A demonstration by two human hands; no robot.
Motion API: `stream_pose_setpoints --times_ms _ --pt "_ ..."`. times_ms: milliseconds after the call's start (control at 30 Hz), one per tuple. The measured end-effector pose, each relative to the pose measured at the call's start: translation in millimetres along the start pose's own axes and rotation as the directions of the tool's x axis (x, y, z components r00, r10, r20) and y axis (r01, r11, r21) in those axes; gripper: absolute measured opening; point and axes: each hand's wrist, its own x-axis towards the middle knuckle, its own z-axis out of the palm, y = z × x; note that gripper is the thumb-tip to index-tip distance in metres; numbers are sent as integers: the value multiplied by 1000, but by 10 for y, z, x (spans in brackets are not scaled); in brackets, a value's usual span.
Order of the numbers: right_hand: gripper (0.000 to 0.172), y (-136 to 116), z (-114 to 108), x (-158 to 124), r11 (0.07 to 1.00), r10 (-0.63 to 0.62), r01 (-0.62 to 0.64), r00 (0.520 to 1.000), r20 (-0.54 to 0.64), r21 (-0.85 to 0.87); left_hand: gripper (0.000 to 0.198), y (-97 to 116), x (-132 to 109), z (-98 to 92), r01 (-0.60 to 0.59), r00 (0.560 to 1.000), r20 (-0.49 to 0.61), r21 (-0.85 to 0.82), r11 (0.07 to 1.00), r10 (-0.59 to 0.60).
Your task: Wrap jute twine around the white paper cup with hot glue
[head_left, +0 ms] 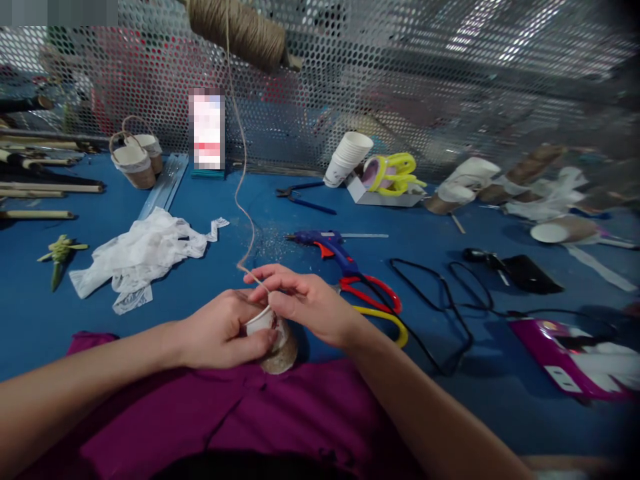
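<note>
- Head view: a blue tabletop spreads before me, backed by a perforated metal screen, with one spool of brown cord set high against it.
- One paper cup is right in front of me, tilted, beside purple cloth.
- My left grip wraps around that cup, thumb on its outer wall.
- My right grip pinches one strand of twine at the rim; the strand rises past the spool.
- Counted at the back: two handled cups, one stack of white cups, one pair of pliers.
- Counted nearer: one glue gun, one white lace heap, one red loop and one yellow loop by my right wrist.
</note>
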Motion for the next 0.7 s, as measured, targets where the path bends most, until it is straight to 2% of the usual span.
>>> stream_pose_setpoints --times_ms 33,100,200,300,500,700 --pt "18 10 10 1 998 10 -7 999 -48 68 24 -7 -1 0 34 999 -3 -26 999 -34" --pt "14 30 12 3 986 18 19 976 -218 164 25 -29 0 -2 141 988 -44 -142 980 -149" --pt "12 43 -30 -3 984 22 59 898 -440 171 28 -68 12 -4 306 918 -111 -413 858 -381" --pt "14 36 -77 -26 990 25 50 848 -529 129 28 -95 37 -2 345 867 -109 -573 743 -486" --pt "11 4 -85 -61 999 -30 49 838 -545 21 28 -104 59 11 372 848 -101 -587 719 -521" --pt "13 -6 -76 -28 998 -11 -28 819 -574 -60 26 -80 39 11 334 890 -120 -483 809 -439"
